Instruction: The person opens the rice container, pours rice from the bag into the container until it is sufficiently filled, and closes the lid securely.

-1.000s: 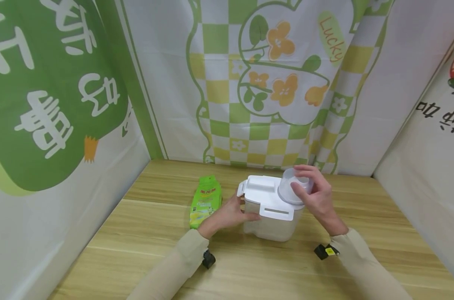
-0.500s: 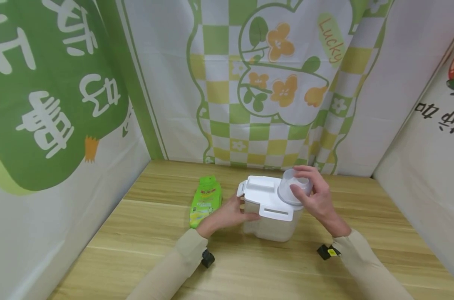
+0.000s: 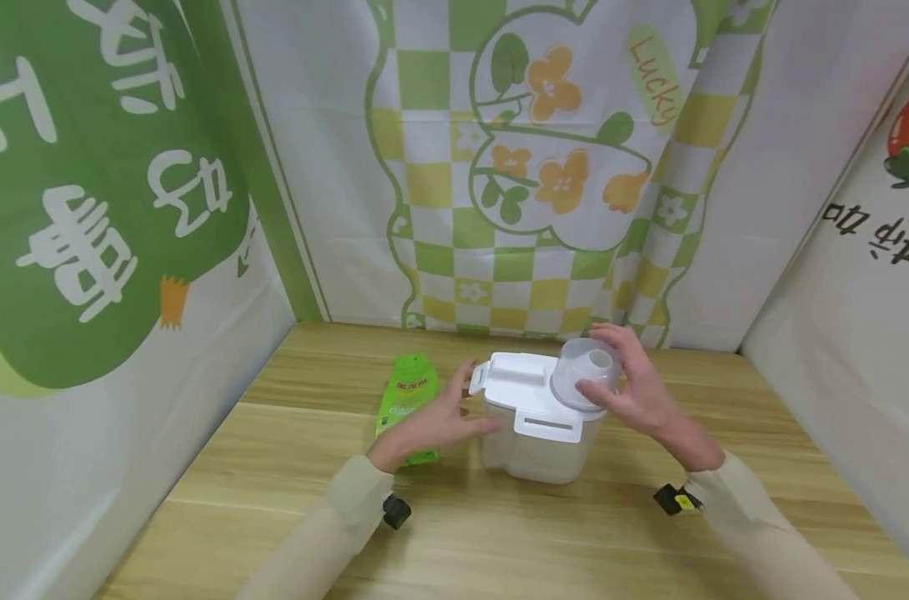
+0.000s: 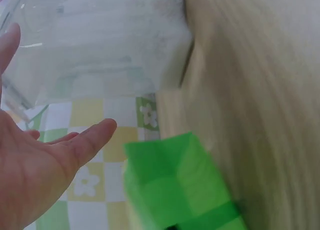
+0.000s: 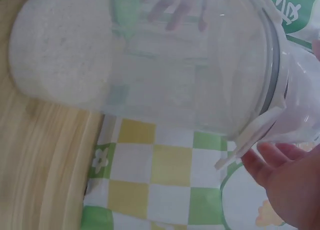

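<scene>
A clear container (image 3: 536, 457) with a white lid (image 3: 514, 392) stands upright on the table; white contents (image 5: 60, 50) show at its bottom in the right wrist view. On the lid's right end sits a translucent cup (image 3: 574, 375). My right hand (image 3: 637, 392) is spread around this cup, thumb in front and fingers behind, looking loose; firm contact cannot be made out. My left hand (image 3: 442, 421) is spread beside the container's left side, apart from its wall in the left wrist view. Behind that hand lies a green bag (image 3: 409, 387), partly covered by it.
The wooden table (image 3: 274, 492) meets a checked curtain (image 3: 499, 275) at the back. Cloth walls with printed lettering flank it left and right. White side latches (image 3: 547, 426) stick out from the lid.
My left hand has let go of the container and moved left. My right hand has loosened around the cup and shifted slightly right. The container stays put; the head view has turned slightly.
</scene>
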`<action>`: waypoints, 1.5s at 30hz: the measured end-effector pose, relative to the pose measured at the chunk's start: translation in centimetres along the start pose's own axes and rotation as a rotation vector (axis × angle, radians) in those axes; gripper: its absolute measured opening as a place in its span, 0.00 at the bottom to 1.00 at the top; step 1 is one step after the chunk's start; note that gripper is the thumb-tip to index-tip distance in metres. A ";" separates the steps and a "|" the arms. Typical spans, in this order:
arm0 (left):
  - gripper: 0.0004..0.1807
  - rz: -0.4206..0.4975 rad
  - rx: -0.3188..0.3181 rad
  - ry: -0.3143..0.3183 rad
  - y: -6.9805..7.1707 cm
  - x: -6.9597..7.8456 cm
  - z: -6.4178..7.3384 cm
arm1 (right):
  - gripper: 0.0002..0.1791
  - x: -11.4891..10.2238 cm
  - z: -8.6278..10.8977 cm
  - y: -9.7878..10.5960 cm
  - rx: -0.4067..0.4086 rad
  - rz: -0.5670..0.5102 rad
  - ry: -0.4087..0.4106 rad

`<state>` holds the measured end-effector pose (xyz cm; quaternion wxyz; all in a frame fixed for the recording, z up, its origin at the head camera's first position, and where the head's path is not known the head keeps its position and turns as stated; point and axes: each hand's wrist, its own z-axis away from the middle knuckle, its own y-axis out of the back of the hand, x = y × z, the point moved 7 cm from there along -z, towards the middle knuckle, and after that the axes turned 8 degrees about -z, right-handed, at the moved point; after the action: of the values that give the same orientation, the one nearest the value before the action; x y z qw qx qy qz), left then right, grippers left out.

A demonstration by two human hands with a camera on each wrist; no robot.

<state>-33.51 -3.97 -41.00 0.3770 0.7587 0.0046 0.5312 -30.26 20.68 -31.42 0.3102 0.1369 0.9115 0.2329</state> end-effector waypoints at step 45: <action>0.53 -0.382 0.187 -0.159 -0.5 4.8 0.4 | 0.41 5.4 9.0 -4.7 -0.263 -0.260 -0.385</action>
<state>-30.89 -1.87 -37.52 0.3979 0.8153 0.1677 0.3858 -29.30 21.82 -42.81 0.5202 0.0191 0.8075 0.2774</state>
